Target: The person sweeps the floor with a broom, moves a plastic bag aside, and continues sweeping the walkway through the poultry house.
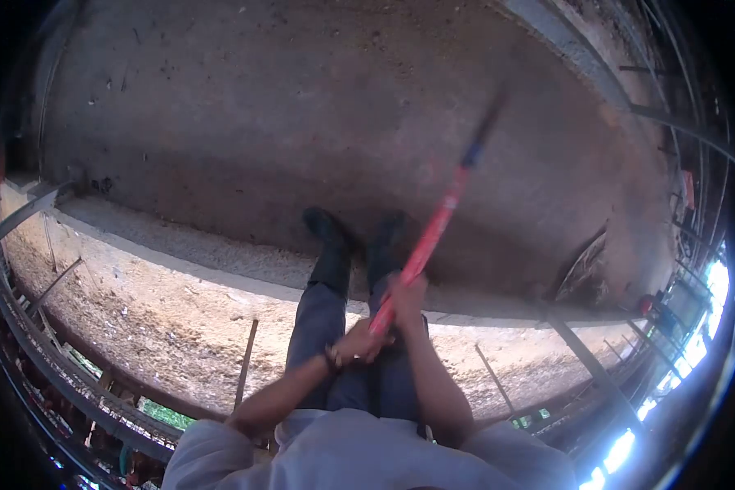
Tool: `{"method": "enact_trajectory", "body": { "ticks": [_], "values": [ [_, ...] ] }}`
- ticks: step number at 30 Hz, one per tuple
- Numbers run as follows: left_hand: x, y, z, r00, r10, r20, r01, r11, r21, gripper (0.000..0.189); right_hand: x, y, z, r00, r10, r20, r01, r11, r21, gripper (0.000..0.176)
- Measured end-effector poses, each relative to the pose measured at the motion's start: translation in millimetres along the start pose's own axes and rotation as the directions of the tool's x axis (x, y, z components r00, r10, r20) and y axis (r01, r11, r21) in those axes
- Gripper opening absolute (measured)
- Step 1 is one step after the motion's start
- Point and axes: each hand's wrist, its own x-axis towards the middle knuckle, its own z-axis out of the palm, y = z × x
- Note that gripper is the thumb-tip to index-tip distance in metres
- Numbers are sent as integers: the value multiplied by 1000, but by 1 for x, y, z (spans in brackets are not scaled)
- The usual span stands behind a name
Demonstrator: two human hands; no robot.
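A long red pole [433, 231] slants up and away to the right over the floor, with a blue band and a dark, motion-blurred far end; the kind of tool at its tip does not show clearly. My left hand [359, 341] is closed around the pole near its lower end, in front of my thighs, with a band on that wrist. Higher up the shaft, my right hand [407, 297] wraps around it too. Both dark boots [327, 227] stand on the floor just left of the pole.
Bare concrete floor [245, 106] stretches ahead. Behind my feet runs a low pale ledge [196, 282], with strewn litter [151, 327] beyond it. Metal bars [584, 355] rise along both sides. A dark curved object [581, 265] lies at the right.
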Motion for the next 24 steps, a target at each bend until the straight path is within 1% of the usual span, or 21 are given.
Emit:
{"method": "enact_trajectory", "body": {
  "ticks": [2,3,4,5,6,7,8,9,11,12,14,15,16,17,18,19,20,21,24],
  "values": [
    [38,56,-25,977,-171,127,168,985,41,16,62,11,-3,988,116,-100,-114,993,24,16],
    [47,52,-22,979,-201,26,202,967,-156,14,81,21,7,990,142,1,-141,988,-68,14],
    [62,45,-20,970,-236,-65,200,916,-347,12,102,27,20,982,164,98,-146,976,-163,13],
    [76,35,-16,949,-284,-140,171,831,-529,11,119,24,32,963,194,189,-141,955,-262,12],
    [73,15,-15,982,-107,-155,-31,722,-691,12,109,4,50,949,131,285,-17,929,-369,13],
    [67,24,0,934,-66,-351,-210,693,-689,11,89,-12,71,920,95,381,96,887,-453,15],
    [60,30,21,846,-42,-531,-376,658,-652,11,85,-13,87,836,169,522,122,870,-478,19],
    [66,34,30,763,-13,-647,-499,623,-602,11,86,-20,97,728,228,647,174,851,-496,23],
    [84,52,38,549,56,-834,-725,529,-442,12,74,-47,108,611,166,774,302,855,-421,28],
    [74,59,42,579,52,-814,-690,563,-455,12,61,-60,110,546,134,827,345,864,-367,31],
    [48,76,57,632,39,-774,-626,615,-480,13,29,-94,88,641,35,766,245,937,-249,32],
    [41,68,58,720,120,-684,-538,719,-440,12,20,-102,71,690,-1,724,201,961,-190,32],
    [30,52,56,804,178,-568,-447,810,-379,12,19,-97,52,755,-56,654,121,991,-54,31],
    [23,45,55,879,204,-431,-353,886,-300,14,17,-89,30,820,-89,566,48,995,88,29],
    [25,50,53,957,105,-271,-184,941,-285,12,17,-86,8,885,-10,466,-94,975,200,27],
    [30,59,50,993,-9,-114,-19,970,-241,11,20,-86,-11,923,85,375,-216,922,321,25],
    [38,70,50,991,-129,33,133,976,-175,10,31,-87,-31,966,85,242,-165,929,332,21],
    [50,96,55,977,-169,130,196,954,-229,9,45,-87,-50,991,80,108,-112,936,335,17],
    [126,131,43,895,-284,344,408,832,-375,9,128,-72,-75,973,223,-60,-190,921,340,10]
  ]
}}
